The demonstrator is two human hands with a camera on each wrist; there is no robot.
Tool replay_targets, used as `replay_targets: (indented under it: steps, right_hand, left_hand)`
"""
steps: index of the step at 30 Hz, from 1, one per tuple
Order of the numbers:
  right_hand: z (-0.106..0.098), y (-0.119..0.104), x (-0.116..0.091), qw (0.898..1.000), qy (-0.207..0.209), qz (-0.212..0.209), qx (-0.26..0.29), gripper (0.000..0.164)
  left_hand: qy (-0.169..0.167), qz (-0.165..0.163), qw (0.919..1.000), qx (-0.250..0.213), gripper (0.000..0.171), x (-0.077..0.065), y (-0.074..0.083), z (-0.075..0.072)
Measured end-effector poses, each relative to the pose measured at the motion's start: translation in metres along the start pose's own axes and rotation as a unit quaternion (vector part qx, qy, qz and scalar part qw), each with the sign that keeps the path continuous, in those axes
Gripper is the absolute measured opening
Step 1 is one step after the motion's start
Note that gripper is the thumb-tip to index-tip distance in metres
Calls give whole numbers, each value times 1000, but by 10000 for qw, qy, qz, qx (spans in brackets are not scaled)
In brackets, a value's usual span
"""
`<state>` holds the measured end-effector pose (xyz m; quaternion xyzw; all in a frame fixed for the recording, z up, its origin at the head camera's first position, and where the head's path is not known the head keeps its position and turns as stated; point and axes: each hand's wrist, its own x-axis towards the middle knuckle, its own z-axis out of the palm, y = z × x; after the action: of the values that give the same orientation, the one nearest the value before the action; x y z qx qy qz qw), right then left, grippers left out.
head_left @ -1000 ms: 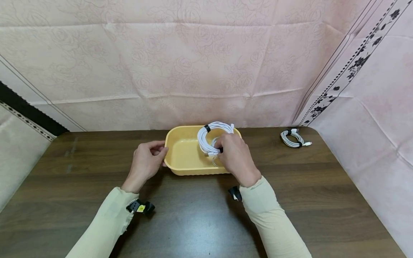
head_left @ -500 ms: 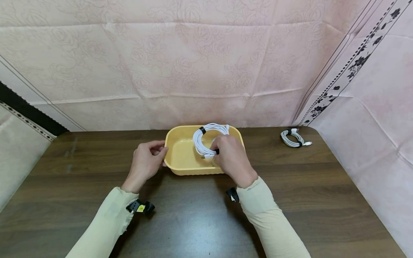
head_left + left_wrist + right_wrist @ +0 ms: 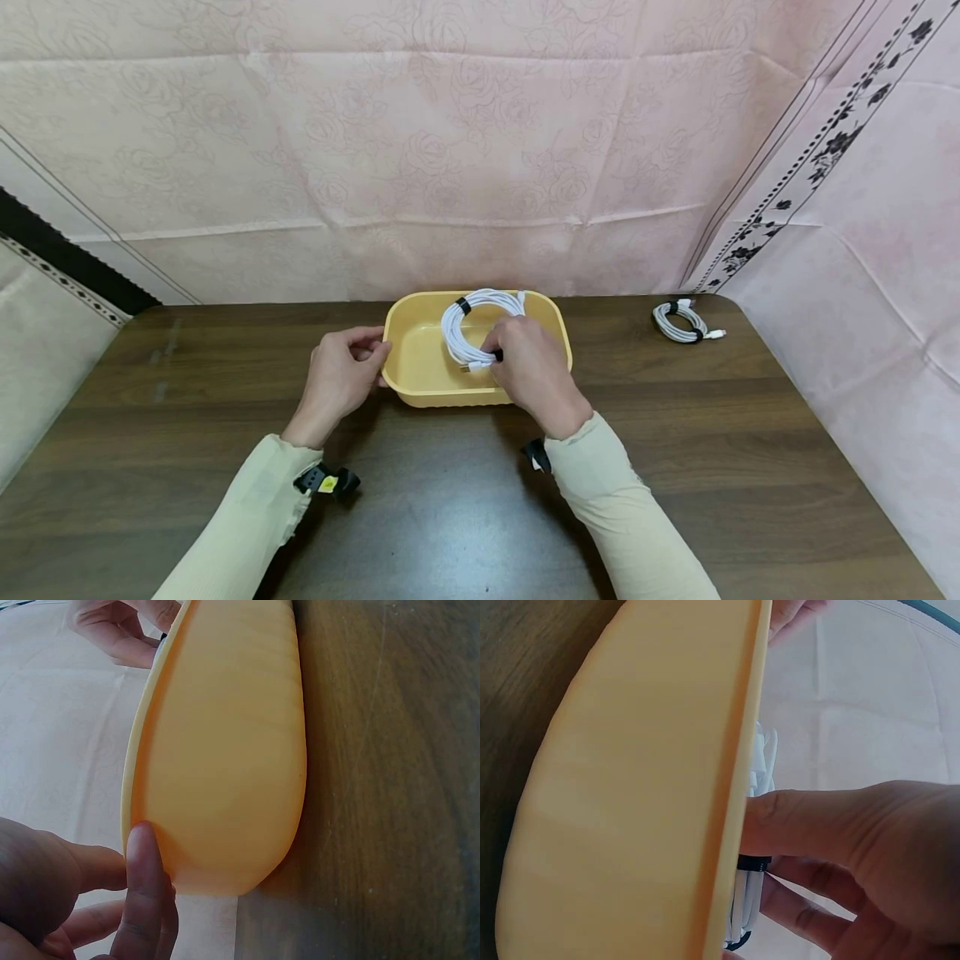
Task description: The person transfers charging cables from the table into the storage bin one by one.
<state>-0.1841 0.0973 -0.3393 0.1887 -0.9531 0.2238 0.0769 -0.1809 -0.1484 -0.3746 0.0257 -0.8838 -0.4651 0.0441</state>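
1. Container: one yellow container (image 3: 420, 354), an oblong with rounded corners and a lipped rim, sits upright near the back edge of the wooden counter (image 3: 450, 500). Bare floor shows in its left part; my right hand hides much of the right part.
2. Contents: a white cable (image 3: 453, 332) is within the rim's outline, partly inside the container. I cannot tell whether it touches the floor.
3. Left hand (image 3: 337, 379): my thumb and fingers are brought in on the rim at the left end, pinching it.
4. Right hand (image 3: 538, 367): it reaches in over the near rim, knuckles up, thumb and fingers curled together on the near right side of the white cable at a black tie (image 3: 498, 355).
5. Cable condition: wound in a round, neat coil, tilted; a second black band (image 3: 463, 306) at upper left, a plug (image 3: 477, 365) at the bottom.
6. Elsewhere: a smaller coiled cable (image 3: 678, 337) with black ties lies on the counter, right of the container and well apart.
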Motion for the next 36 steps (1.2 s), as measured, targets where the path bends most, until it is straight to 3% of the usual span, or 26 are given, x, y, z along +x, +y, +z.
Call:
replay_targets:
  steps: [36]
  right_hand:
    - [14, -11, 6, 9989, -112, -439, -127, 28]
  left_hand:
    - [21, -10, 10000, -3, 31, 1, 0, 0]
